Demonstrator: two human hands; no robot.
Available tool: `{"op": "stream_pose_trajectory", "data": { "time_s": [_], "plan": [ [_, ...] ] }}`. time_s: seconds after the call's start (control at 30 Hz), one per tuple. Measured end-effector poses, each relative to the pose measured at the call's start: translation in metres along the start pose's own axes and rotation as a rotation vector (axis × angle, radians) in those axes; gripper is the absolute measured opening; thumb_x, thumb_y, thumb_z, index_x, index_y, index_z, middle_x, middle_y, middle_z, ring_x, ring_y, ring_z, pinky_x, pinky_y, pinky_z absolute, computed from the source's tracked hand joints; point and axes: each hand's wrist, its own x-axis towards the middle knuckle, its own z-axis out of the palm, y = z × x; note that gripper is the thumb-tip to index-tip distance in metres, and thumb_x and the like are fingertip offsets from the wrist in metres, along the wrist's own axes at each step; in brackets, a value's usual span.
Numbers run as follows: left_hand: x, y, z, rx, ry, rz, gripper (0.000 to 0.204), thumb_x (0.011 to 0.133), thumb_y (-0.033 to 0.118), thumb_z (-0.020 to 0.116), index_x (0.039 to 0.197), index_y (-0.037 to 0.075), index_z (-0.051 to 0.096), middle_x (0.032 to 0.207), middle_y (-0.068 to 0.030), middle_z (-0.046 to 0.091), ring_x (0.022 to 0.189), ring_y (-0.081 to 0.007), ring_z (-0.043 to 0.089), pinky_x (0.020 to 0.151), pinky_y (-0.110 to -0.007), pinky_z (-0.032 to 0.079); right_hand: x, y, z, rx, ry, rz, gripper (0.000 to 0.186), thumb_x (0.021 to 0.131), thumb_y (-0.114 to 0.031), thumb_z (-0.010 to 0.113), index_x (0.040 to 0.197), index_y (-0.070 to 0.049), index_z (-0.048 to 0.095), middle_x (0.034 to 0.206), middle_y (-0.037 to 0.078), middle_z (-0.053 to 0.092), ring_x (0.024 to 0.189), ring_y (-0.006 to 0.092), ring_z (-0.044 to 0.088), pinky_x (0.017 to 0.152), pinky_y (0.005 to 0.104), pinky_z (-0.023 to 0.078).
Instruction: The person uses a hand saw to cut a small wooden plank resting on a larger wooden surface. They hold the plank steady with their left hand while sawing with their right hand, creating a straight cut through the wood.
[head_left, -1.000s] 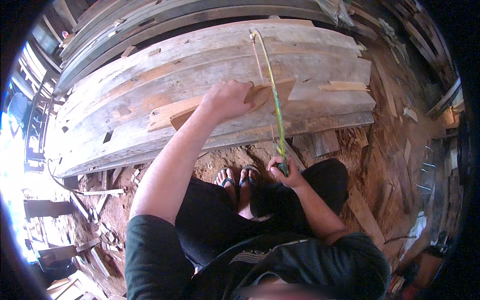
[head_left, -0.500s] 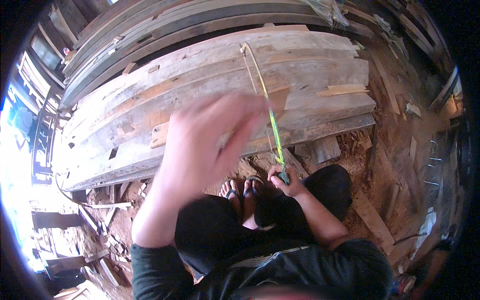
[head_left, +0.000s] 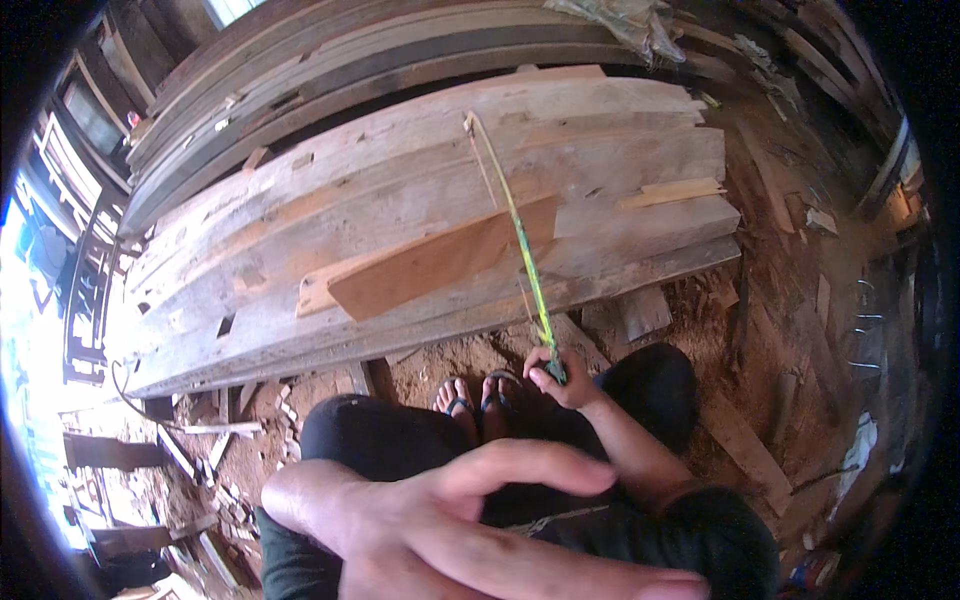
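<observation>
My right hand is closed round the handle of a bow saw with a thin yellow-green frame. The saw points away from me, and its far end lies over the planks. Close to the camera, in front of my lap, my left hand is open with fingers stretched and apart, holding nothing. A flat brown board with slanted ends lies on the pale plank stack, and the saw frame crosses over its right part.
Long timbers are piled behind the plank stack. A thin wood strip rests on the stack's right end. Sawdust and offcuts cover the ground around my sandalled feet. Crumpled clear plastic lies at the back.
My left hand has drawn back from over the planks toward me and spread its fingers, uncovering the brown board. The saw, still in my right hand, appears slightly lower and further left.
</observation>
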Motion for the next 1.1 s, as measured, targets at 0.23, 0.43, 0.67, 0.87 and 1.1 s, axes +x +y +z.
{"op": "stream_pose_trajectory", "data": {
  "time_s": [0.23, 0.43, 0.67, 0.87, 1.1],
  "plan": [
    [-0.011, -0.005, -0.031, -0.129, 0.081, -0.042, 0.053, 0.091, 0.006, 0.054, 0.143, 0.007, 0.049, 0.11, -0.0077, 0.073, 0.101, -0.02, 0.072, 0.1, -0.045, 0.05, 0.001, 0.0, 0.001, 0.003, -0.031, 0.055, 0.018, 0.094, -0.02, 0.065, 0.088, -0.003, 0.065, 0.075, 0.006, 0.064, 0.074, 0.0148, 0.061, 0.071, 0.0339, 0.048],
    [-0.004, -0.08, -0.092, 0.246, 0.442, -0.336, 0.063, 0.084, -0.011, 0.042, 0.146, -0.002, 0.041, 0.096, -0.0146, 0.074, 0.094, -0.0222, 0.072, 0.095, -0.036, 0.053, -0.002, -0.002, 0.001, 0.005, -0.042, 0.095, 0.017, 0.094, -0.018, 0.066, 0.089, -0.002, 0.066, 0.077, 0.004, 0.064, 0.076, 0.0136, 0.06, 0.072, 0.0329, 0.047],
    [-0.065, -0.182, -0.118, 1.251, -0.455, -1.248, 0.047, 0.093, 0.035, 0.07, 0.133, 0.013, 0.057, 0.101, -0.0202, 0.074, 0.101, -0.0386, 0.071, 0.09, -0.048, 0.054, -0.003, 0.004, 0.001, 0.09, 0.007, 0.032, 0.01, 0.096, -0.012, 0.067, 0.091, -0.003, 0.066, 0.084, 0.003, 0.066, 0.074, 0.0119, 0.059, 0.069, 0.0314, 0.048],
    [-0.064, -0.188, -0.125, 1.207, -0.371, -1.227, 0.042, 0.09, 0.039, 0.072, 0.119, 0.01, 0.065, 0.1, -0.0215, 0.073, 0.097, -0.0433, 0.069, 0.087, -0.053, 0.054, -0.006, 0.013, -0.002, 0.174, 0.021, 0.073, 0.011, 0.098, -0.014, 0.068, 0.096, -0.004, 0.067, 0.08, 0.0, 0.062, 0.067, 0.0078, 0.057, 0.06, 0.025, 0.045],
    [-0.074, -0.208, -0.145, 1.14, -0.485, -1.122, 0.04, 0.087, 0.034, 0.075, 0.118, 0.009, 0.071, 0.108, -0.0231, 0.071, 0.107, -0.0414, 0.067, 0.092, -0.051, 0.053, -0.008, 0.01, -0.005, 0.383, 0.001, 0.047, 0.013, 0.097, -0.015, 0.069, 0.097, -0.002, 0.067, 0.074, 0.0, 0.058, 0.063, 0.0075, 0.052, 0.056, 0.0246, 0.04]
  ]
}}
